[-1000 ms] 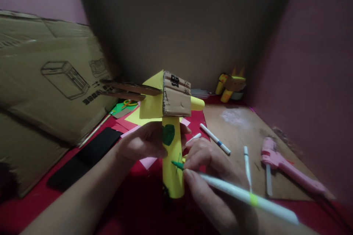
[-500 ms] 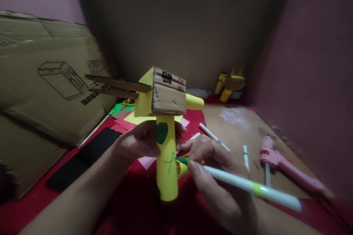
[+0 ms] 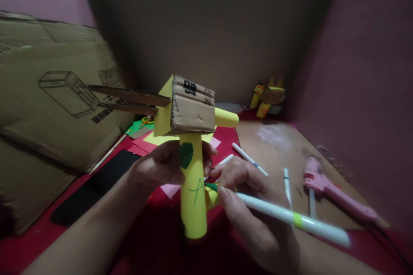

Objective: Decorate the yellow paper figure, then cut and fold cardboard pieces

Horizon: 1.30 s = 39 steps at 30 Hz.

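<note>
My left hand wraps round a cardboard and yellow paper model, its fingers partly hidden behind a yellow paper tube. The model has a boxy corrugated body, two long cardboard strips sticking out to the left, and yellow tubes below and at the right. A dark green filled patch and thin crossing green lines mark the upright tube. Pinched in my right hand is a white felt-tip pen with a green tip and a yellow-green band. Its tip is close beside the tube; contact cannot be made out.
At right a pink glue gun lies on a brown board, near loose white pens. A smaller yellow model stands at the back. Left are a dark flat slab and a large cardboard sheet.
The model and my left hand have shifted slightly left in view. The crossing green lines look much the same. The pen stays pinched in my right hand.
</note>
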Each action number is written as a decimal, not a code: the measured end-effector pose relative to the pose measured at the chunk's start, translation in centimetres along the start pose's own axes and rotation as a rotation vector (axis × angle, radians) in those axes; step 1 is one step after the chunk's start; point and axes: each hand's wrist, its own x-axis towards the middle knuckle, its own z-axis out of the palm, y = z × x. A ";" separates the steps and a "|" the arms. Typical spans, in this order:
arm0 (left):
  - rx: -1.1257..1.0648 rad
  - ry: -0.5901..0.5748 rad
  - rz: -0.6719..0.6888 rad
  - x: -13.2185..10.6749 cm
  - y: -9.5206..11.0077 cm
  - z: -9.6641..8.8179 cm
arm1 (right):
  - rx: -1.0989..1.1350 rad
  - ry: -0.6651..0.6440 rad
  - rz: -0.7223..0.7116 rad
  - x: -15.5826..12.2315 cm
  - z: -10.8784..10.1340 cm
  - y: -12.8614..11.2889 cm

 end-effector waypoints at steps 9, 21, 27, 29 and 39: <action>0.160 0.038 0.051 -0.5 -0.2 -0.5 | 0.049 0.000 -0.013 -0.4 0.1 0.2; 0.159 -0.033 0.037 -0.5 -0.6 -2.4 | -0.033 -0.002 -0.049 -0.6 0.8 -0.6; 0.196 -0.030 0.051 -0.7 -0.7 -2.4 | -0.055 -0.001 -0.073 -0.7 0.9 -0.5; 0.210 -0.026 0.077 -0.7 -0.7 -2.3 | -0.018 0.007 -0.080 -0.7 0.7 -0.5; 0.263 -0.045 0.097 -0.4 -0.6 -2.4 | 0.060 -0.012 -0.086 -0.2 0.3 -0.4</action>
